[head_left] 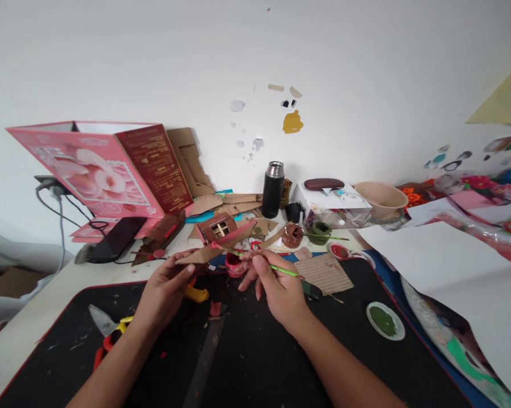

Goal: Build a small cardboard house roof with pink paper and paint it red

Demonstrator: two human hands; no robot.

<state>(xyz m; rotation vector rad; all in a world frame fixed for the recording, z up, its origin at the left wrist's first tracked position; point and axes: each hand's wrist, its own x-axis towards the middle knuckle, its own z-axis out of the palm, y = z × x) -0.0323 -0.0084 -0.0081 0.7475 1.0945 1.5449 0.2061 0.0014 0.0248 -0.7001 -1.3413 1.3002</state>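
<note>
My left hand (170, 283) grips the near end of a long cardboard strip (202, 253), whose far part is painted pink-red. My right hand (278, 286) holds a thin green paintbrush (284, 271) between thumb and fingers. Its pink-tipped end touches or lies very close to the strip's upper edge. Just beyond the brush sits a small pot of red paint (235, 265). Behind the strip stands a small brown cardboard house piece (219, 228) with a window. Yellow-handled scissors (195, 293) lie partly under my left hand.
A black mat (255, 362) carries red-and-yellow scissors (104, 323), a ruler (206, 357), corrugated cardboard (325, 273) and a green paint dish (385, 321). Behind are a black thermos (273, 191), brown paint jar (292, 234), green paint jar (320, 233), pink box (102, 170) and phone (117, 240).
</note>
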